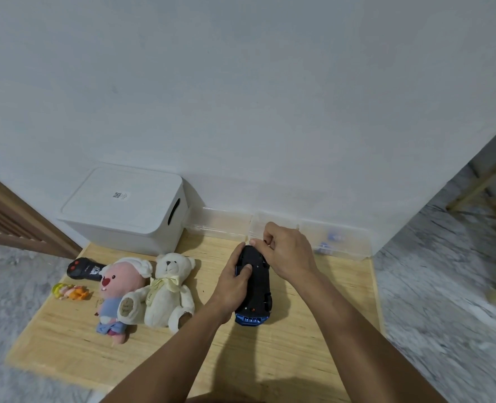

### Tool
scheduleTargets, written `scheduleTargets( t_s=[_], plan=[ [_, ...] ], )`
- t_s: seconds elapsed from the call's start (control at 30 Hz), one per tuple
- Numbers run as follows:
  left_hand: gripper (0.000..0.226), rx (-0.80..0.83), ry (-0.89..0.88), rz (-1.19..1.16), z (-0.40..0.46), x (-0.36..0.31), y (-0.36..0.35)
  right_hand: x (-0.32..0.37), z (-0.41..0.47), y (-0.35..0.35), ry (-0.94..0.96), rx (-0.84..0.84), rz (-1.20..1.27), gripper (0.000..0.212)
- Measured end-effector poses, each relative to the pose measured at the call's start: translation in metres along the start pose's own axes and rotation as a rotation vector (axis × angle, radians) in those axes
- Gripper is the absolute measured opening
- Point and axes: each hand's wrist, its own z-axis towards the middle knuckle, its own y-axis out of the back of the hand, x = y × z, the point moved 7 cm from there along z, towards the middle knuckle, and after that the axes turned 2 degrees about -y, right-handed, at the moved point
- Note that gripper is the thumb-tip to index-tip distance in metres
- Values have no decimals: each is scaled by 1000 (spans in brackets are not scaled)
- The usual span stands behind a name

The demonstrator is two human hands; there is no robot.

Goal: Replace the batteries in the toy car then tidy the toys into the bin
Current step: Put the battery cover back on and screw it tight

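Centrally, both hands gripping upturned toy car (255, 286), L (235, 282) & R (289, 254), near tabletop (313, 344) rear edge.

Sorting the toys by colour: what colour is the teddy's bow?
Pale yellow bow on the cream teddy, seen in the head view.

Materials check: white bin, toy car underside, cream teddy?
White bin: looks like matte moulded plastic, with smooth rounded corners and a cut-out handle slot. Toy car: black underside looks like hard plastic; the blue end is glossy, probably plastic too. Cream teddy bear: plush fabric, fuzzy pile, with a ribbon bow at the neck.
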Motion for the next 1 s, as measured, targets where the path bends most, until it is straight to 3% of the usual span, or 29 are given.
scheduleTargets(
  t_s=[0.07,0.27,0.47,0.7,0.8,1.0],
  plan=[
    [53,7,2,16,0,0,0,1,0,-1,-11,36,-52,33],
    [52,2,-5,60,-1,1,1,-3,2,-3,-58,56,93,24],
    [52,0,-2,71,0,2,3,-3,0,-4,-80,147,-11,20],
    [53,9,-26,95,1,0,2,0,-4,-5,-80,202,-274,39],
    [52,3,-31,103,0,1,3,-3,-5,-5,-110,215,-279,54],
    [52,-12,-36,156,1,6,3,-7,-7,-2,-126,216,-136,57]
  ],
)
